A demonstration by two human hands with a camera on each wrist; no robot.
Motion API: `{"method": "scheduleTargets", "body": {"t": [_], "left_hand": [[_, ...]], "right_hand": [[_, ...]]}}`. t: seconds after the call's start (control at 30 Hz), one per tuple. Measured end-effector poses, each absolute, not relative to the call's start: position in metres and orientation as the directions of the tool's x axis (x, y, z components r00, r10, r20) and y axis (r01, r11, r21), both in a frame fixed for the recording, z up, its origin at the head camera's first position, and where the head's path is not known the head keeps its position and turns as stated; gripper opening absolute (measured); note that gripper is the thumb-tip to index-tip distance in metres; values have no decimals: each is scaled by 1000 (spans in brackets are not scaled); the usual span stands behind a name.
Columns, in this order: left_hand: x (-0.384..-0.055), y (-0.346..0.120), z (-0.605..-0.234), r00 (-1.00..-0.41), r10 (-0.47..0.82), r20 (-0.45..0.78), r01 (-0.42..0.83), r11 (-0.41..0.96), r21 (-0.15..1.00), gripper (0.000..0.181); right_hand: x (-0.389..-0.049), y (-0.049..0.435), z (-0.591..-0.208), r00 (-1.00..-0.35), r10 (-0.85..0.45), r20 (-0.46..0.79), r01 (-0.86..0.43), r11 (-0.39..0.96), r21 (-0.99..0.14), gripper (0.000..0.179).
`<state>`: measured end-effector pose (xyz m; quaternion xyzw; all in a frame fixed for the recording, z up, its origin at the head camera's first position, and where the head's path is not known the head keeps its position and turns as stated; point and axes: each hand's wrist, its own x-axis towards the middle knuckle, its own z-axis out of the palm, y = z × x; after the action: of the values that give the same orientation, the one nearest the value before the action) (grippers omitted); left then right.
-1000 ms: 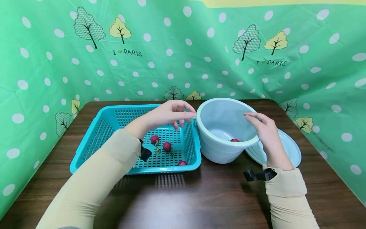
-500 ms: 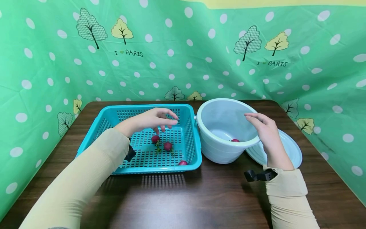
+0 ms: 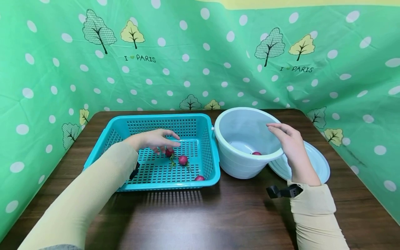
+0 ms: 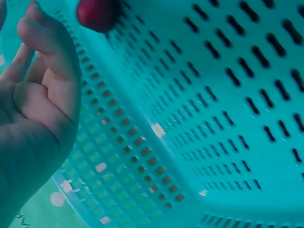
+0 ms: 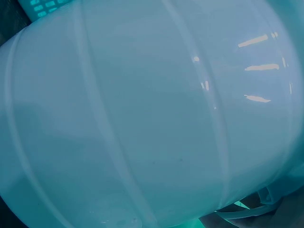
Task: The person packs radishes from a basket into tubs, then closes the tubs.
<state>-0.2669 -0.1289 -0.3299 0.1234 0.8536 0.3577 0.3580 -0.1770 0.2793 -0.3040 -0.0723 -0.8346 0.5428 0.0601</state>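
Observation:
My left hand [image 3: 156, 139] is over the turquoise basket [image 3: 210, 180], its fingers loosely bent and nothing held. Just under its fingertips lies a red radish [image 3: 169, 152] with a green stem; a second radish [image 3: 183, 160] is close by, and a third [image 3: 199, 178] sits in the near right corner. In the left wrist view, a radish [image 4: 97, 14] shows apart from the fingers. Over the right rim of the pale blue bucket [image 3: 242, 165], my right hand [image 3: 290, 146] has relaxed fingers; whether it touches the rim is unclear. One radish [image 3: 256, 153] is inside the bucket.
Partly behind the right wrist, a pale blue round lid [image 3: 315, 161] lies on the dark wooden table [image 3: 200, 218]. Basket and bucket stand side by side. A green dotted cloth [image 3: 200, 45] hangs behind the table and along its sides. The bucket's wall [image 5: 142, 109] fills most of the right wrist view.
My left hand has moved left and down from the bucket's left rim to above the radishes in the basket. The right hand and the radishes have stayed in place.

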Motion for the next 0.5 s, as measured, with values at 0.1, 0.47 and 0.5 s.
{"method": "scheduleTargets", "body": {"t": [0.1, 0.47, 0.5], "left_hand": [[-268, -132, -335, -687, 452, -569, -72, 737, 672, 58], [-265, -132, -341, -615, 369, -697, -202, 780, 592, 47], [-265, -131, -342, -613, 366, -701, -208, 781, 589, 48]], "right_hand": [[-177, 279, -304, -982, 187, 24, 54, 403, -914, 52], [-177, 280, -305, -981, 190, 41, 40, 407, -912, 52], [-177, 280, -305, -981, 191, 41, 41, 407, -912, 52]]}}
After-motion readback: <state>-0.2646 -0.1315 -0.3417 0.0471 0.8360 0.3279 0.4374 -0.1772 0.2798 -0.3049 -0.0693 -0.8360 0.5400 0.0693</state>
